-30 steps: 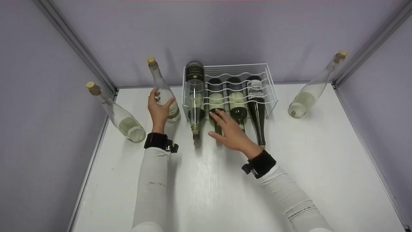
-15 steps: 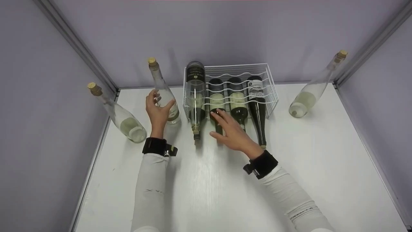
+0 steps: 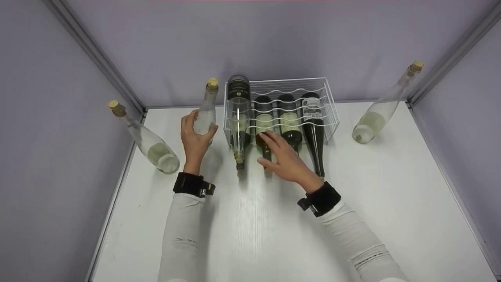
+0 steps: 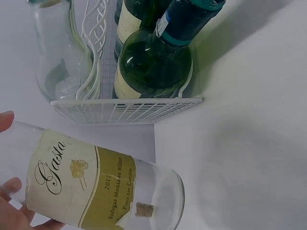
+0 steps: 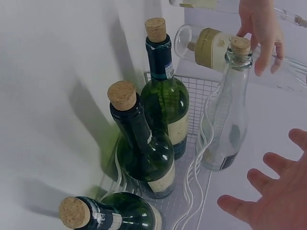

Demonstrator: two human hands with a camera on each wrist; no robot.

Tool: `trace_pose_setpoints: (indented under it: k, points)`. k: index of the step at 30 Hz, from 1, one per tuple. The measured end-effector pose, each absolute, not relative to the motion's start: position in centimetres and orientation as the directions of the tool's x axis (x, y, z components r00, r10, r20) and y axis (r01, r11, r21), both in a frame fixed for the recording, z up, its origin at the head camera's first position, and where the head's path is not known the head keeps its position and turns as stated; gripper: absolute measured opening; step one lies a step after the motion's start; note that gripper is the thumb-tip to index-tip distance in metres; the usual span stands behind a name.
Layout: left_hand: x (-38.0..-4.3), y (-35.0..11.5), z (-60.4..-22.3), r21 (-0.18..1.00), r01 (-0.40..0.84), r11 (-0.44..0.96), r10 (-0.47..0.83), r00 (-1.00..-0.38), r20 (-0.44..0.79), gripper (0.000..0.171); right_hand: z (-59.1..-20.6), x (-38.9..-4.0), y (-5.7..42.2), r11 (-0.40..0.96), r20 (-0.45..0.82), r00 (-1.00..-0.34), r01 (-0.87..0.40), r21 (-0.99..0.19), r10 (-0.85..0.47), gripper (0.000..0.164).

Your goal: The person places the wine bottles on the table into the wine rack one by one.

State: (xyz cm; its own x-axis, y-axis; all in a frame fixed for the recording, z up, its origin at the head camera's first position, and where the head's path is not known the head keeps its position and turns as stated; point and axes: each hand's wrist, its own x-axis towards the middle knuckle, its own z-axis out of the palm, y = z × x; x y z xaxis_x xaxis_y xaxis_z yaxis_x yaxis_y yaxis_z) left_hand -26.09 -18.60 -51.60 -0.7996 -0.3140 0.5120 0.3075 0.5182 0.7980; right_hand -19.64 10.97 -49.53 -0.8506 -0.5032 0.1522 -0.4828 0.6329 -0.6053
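Note:
My left hand (image 3: 194,141) grips a clear corked bottle (image 3: 206,115) at the left of the white wire rack (image 3: 331,107). Its cream and gold label (image 4: 81,177) faces the left wrist camera, and the base appears off the table. My right hand (image 3: 287,158) is over the front of the rack with fingers spread, holding nothing. Several dark green corked bottles, including one green bottle (image 5: 165,105), lie in the rack's lower row, necks toward me. On top at the left rests a clear bottle (image 3: 238,121) with a dark label.
One clear corked bottle (image 3: 152,147) stands on the white table (image 3: 250,235) at the left. Another clear bottle (image 3: 373,117) stands at the right. Walls enclose the table behind and at both sides.
My left hand has lifted the clear bottle and brought its neck rightward toward the rack. The right hand has barely moved.

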Motion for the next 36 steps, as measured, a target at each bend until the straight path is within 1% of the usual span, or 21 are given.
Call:
trace_pose_setpoints:
  k: [4, 8, 11, 15, 20, 25, 30, 33, 36]
  points:
    - [-25.6, -18.3, -51.7, 0.767, 0.316, 0.559, -0.274, -0.802, 0.53, 0.062, -49.0, -19.7, 11.1, 0.621, 0.175, -0.853, -0.485, -0.615, -0.492, 0.078]
    - [-25.2, -18.1, -51.6, 0.709, 0.351, 0.611, -0.215, -0.788, 0.576, 0.062, -48.1, -19.7, 11.3, 0.613, 0.182, -0.862, -0.471, -0.634, -0.473, 0.081]
    - [-24.9, -17.9, -51.6, 0.642, 0.388, 0.661, -0.155, -0.766, 0.623, 0.062, -47.3, -19.7, 11.5, 0.6, 0.184, -0.873, -0.45, -0.662, -0.452, 0.083]
    - [-24.6, -17.6, -51.7, 0.534, 0.428, 0.73, -0.073, -0.728, 0.682, 0.061, -46.2, -19.6, 11.8, 0.548, 0.213, -0.877, -0.441, -0.711, -0.43, 0.085]
    - [-24.4, -17.2, -51.6, 0.429, 0.481, 0.765, 0.009, -0.674, 0.739, 0.061, -45.2, -19.5, 11.9, 0.491, 0.295, -0.858, -0.488, -0.722, -0.42, 0.083]
    - [-24.2, -16.7, -51.4, 0.353, 0.527, 0.773, 0.082, -0.635, 0.768, 0.062, -44.7, -19.6, 11.8, 0.472, 0.396, -0.829, -0.552, -0.687, -0.394, 0.075]
    - [-23.9, -16.2, -51.0, 0.275, 0.561, 0.781, 0.153, -0.599, 0.786, 0.066, -44.4, -19.8, 11.6, 0.45, 0.502, -0.765, -0.644, -0.619, -0.404, 0.058]
    - [-23.8, -16.1, -50.6, 0.218, 0.574, 0.789, 0.196, -0.572, 0.796, 0.067, -44.2, -19.8, 11.5, 0.464, 0.513, -0.741, -0.671, -0.578, -0.433, 0.049]
    - [-23.7, -15.9, -50.2, 0.164, 0.58, 0.798, 0.234, -0.548, 0.803, 0.068, -43.9, -19.8, 11.3, 0.516, 0.484, -0.744, -0.668, -0.536, -0.46, 0.044]
